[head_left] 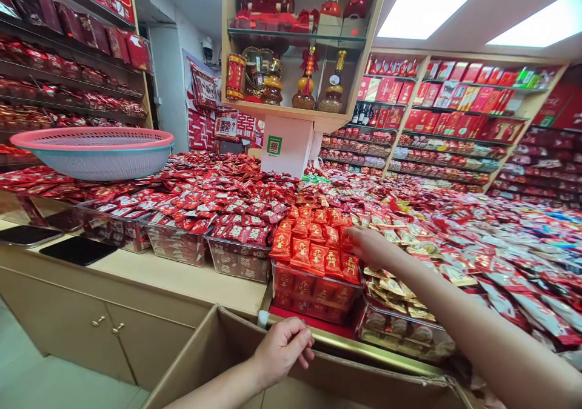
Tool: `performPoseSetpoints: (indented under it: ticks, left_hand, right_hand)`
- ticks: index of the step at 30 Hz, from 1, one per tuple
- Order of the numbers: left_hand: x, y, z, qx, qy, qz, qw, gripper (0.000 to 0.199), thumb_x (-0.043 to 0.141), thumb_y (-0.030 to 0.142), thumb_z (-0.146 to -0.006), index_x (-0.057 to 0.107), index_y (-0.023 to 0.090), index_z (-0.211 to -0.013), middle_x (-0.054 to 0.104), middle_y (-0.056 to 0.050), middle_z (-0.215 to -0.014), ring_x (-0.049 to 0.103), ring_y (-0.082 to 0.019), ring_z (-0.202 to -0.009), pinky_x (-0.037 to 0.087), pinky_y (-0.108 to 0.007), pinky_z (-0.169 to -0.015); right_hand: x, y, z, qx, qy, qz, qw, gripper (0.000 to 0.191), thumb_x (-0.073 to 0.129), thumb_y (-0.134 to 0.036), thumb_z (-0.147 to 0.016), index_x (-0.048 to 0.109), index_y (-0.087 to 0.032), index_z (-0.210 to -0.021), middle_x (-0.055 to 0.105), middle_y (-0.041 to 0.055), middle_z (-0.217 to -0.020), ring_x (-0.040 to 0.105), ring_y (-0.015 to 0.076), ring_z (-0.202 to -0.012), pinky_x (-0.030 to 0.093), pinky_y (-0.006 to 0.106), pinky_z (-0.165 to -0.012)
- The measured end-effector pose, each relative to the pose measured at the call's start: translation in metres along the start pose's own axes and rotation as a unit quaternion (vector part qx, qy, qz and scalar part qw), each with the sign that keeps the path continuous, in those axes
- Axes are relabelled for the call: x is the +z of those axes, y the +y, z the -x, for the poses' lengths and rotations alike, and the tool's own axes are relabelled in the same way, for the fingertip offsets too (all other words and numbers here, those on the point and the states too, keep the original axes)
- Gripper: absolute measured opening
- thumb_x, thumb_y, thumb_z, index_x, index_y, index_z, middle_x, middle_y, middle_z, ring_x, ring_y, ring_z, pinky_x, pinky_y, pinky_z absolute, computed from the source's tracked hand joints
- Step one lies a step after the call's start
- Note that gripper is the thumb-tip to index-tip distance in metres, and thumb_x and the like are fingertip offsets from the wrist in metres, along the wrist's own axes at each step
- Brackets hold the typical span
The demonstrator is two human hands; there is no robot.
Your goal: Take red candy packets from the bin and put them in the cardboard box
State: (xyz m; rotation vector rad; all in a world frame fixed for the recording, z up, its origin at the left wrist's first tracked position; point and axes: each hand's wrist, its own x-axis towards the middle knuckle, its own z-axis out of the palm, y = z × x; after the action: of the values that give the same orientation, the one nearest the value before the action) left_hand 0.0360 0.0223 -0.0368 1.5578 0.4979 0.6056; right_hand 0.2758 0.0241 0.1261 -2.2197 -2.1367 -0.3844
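Bright red packets with gold lettering (318, 257) stand in rows, heaped above the rim of a clear plastic bin (313, 297). My right hand (366, 245) reaches to the right side of these packets, its fingertips against them; what the fingers hold, if anything, is hidden. My left hand (284, 348) hangs over an open cardboard box (200, 360), in front of the bin, with its fingers curled together and nothing visible in them. Gold and cream packets (400, 294) fill the bin just right of the red ones. Dark red packets (240, 230) lie in the bin to the left.
Pink and blue baskets (95, 154) sit on the packet piles at the left. Two dark flat devices (79, 249) lie on the counter (182, 282). A display cabinet (295, 109) hangs above the middle. Stocked shelves (409, 112) line the back.
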Motion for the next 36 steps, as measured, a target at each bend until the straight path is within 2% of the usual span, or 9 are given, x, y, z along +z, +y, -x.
performPoseSetpoints:
  ticks: [6,10,16,21,25,29,32,36]
  left_hand:
    - [0.0,0.001,0.0,0.006,-0.007,0.003,1.0,0.043,0.047,0.053,-0.075,0.052,0.01,-0.07,0.054,-0.002,-0.058,0.053,-0.009,-0.048,0.045,-0.02,-0.045]
    - [0.001,0.001,0.001,0.004,-0.006,0.007,1.0,0.044,0.046,0.053,-0.075,0.052,0.01,-0.069,0.053,-0.002,-0.057,0.053,-0.009,-0.049,0.046,-0.021,-0.046]
    - [0.001,-0.003,0.001,-0.001,-0.004,0.011,1.0,0.044,0.047,0.053,-0.074,0.053,0.01,-0.069,0.054,-0.002,-0.057,0.051,-0.008,-0.047,0.044,-0.02,-0.045]
    - [0.002,-0.002,0.0,-0.006,0.003,0.022,1.0,0.046,0.048,0.056,-0.072,0.052,0.01,-0.068,0.052,-0.001,-0.056,0.051,-0.008,-0.048,0.044,-0.02,-0.044]
    - [0.002,0.001,0.001,-0.015,0.01,0.02,1.0,0.049,0.047,0.059,-0.07,0.051,0.01,-0.067,0.052,-0.001,-0.054,0.05,-0.007,-0.044,0.042,-0.019,-0.042]
    - [0.003,0.003,0.002,-0.018,0.01,0.012,1.0,0.05,0.048,0.061,-0.069,0.05,0.011,-0.065,0.051,-0.001,-0.053,0.049,-0.007,-0.043,0.041,-0.018,-0.041]
    - [0.003,0.001,0.002,-0.016,0.01,0.008,1.0,0.05,0.047,0.06,-0.069,0.051,0.011,-0.066,0.051,0.0,-0.053,0.049,-0.007,-0.043,0.042,-0.018,-0.042]
    - [0.002,-0.001,0.001,-0.007,0.007,0.009,1.0,0.05,0.046,0.06,-0.071,0.051,0.011,-0.067,0.052,-0.001,-0.055,0.05,-0.007,-0.043,0.042,-0.018,-0.042]
  right_hand:
    - [-0.014,-0.006,0.007,0.044,0.027,-0.042,0.998,0.028,0.047,-0.014,-0.07,0.063,-0.016,-0.093,0.068,0.006,-0.084,0.061,0.0179,-0.075,0.043,0.023,-0.065]
    - [-0.015,-0.01,0.014,0.05,0.054,-0.058,0.996,0.025,0.047,-0.012,-0.07,0.066,-0.018,-0.083,0.069,0.0038,-0.079,0.062,0.0173,-0.072,0.043,0.023,-0.065]
    - [-0.017,-0.027,0.007,0.054,0.145,-0.068,0.986,0.023,0.043,-0.015,-0.077,0.063,-0.015,-0.089,0.067,0.0073,-0.091,0.06,0.0181,-0.082,0.042,0.024,-0.074]
    - [-0.002,-0.054,-0.022,0.011,0.162,-0.06,0.985,0.022,0.04,-0.013,-0.08,0.061,-0.016,-0.083,0.065,0.0064,-0.087,0.058,0.0153,-0.081,0.04,0.021,-0.071]
    - [0.014,-0.063,-0.032,0.004,0.153,-0.035,0.988,0.019,0.041,-0.011,-0.077,0.059,-0.014,-0.076,0.063,0.0084,-0.077,0.057,0.0182,-0.073,0.039,0.026,-0.066]
    - [0.018,-0.063,-0.029,0.011,0.146,-0.02,0.989,0.019,0.043,-0.013,-0.073,0.06,-0.014,-0.083,0.063,0.0106,-0.084,0.053,0.0233,-0.082,0.038,0.031,-0.069]
    - [0.016,-0.062,-0.029,0.018,0.142,-0.02,0.99,0.031,0.042,-0.012,-0.072,0.057,-0.014,-0.099,0.061,0.0105,-0.097,0.049,0.0254,-0.091,0.037,0.034,-0.074]
    - [0.011,-0.064,-0.04,-0.008,0.12,-0.03,0.992,0.038,0.036,-0.019,-0.08,0.047,-0.023,-0.116,0.052,0.0035,-0.121,0.041,0.0239,-0.106,0.036,0.036,-0.078]
